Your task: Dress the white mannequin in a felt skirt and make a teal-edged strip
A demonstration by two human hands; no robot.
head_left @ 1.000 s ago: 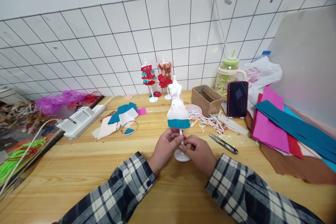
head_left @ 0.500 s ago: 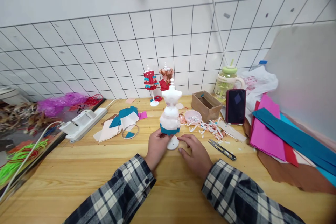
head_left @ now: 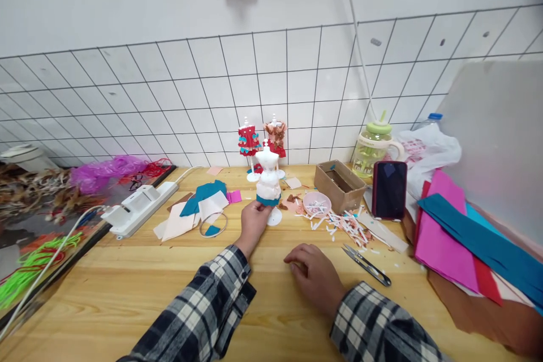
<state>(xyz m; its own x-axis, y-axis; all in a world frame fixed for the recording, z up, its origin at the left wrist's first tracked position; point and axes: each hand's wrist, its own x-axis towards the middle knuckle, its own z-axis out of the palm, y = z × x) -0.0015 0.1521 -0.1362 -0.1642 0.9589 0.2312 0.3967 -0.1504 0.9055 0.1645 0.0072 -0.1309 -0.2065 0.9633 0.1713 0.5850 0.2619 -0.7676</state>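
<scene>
A small white dress form [head_left: 267, 167] with a white and teal skirt stands upright on a round base near the middle of the table. My left hand [head_left: 253, 223] is closed at its stem, just under the skirt; the fingertips are partly hidden behind it. Nearer to me, my right hand [head_left: 316, 277] hovers over or rests on the wood with loosely curled fingers and nothing visible in it. To its right lie black thread snips [head_left: 367, 265]. Two dressed forms stand behind, one in a red and blue outfit [head_left: 248, 140], the other in brown and red [head_left: 275, 136].
A cardboard box [head_left: 339, 186], a pink dish [head_left: 317, 203] and scattered paper strips [head_left: 350, 227] lie right of centre. A phone [head_left: 389, 190] stands before a bottle [head_left: 373, 147]. Folded coloured sheets [head_left: 449, 226] fill the right. Left are a power strip [head_left: 142, 209] and a hoop [head_left: 213, 224].
The dress form has moved away from me and slightly left, with my left hand on it. My right hand has let go and drawn back toward me. The camera view has tilted up.
</scene>
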